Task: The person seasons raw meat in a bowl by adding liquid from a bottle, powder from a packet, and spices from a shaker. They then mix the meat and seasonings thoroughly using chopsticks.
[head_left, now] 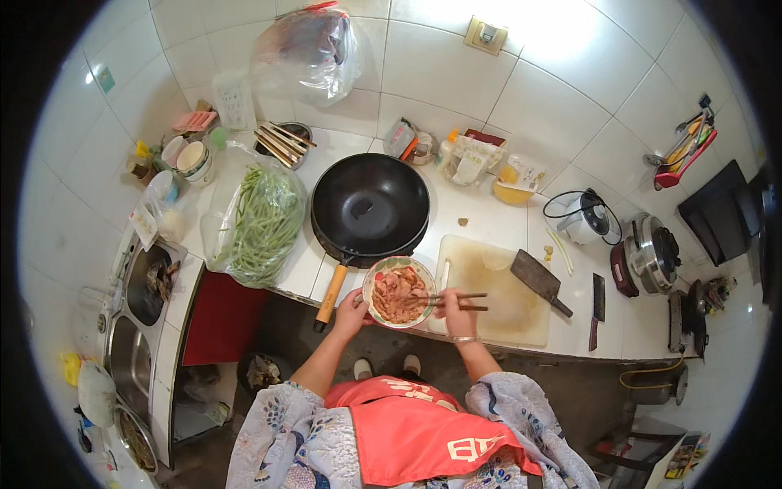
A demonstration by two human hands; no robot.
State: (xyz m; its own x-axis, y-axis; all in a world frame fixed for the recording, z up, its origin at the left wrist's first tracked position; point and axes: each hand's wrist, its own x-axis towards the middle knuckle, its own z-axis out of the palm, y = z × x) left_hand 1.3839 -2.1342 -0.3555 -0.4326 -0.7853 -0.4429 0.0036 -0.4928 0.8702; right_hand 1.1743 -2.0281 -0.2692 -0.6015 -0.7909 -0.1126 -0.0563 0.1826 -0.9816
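My left hand (353,312) grips the left rim of a patterned bowl (368,290) that holds sliced raw meat (397,295). In my right hand (456,313) is a pair of chopsticks (474,307), their tips reaching into the meat. The bowl is at the counter's front edge, just in front of a black wok (371,204) with a wooden handle (331,295). Right of the bowl lies a pale cutting board (489,285), with a cleaver (539,281) resting across its right edge.
A plastic bag of green beans (265,216) lies left of the wok. A second knife (598,310), a rice cooker (650,253) and a white corded appliance (586,218) stand to the right. A double sink (134,350) is far left. Packets and a yellow tub (513,191) line the wall.
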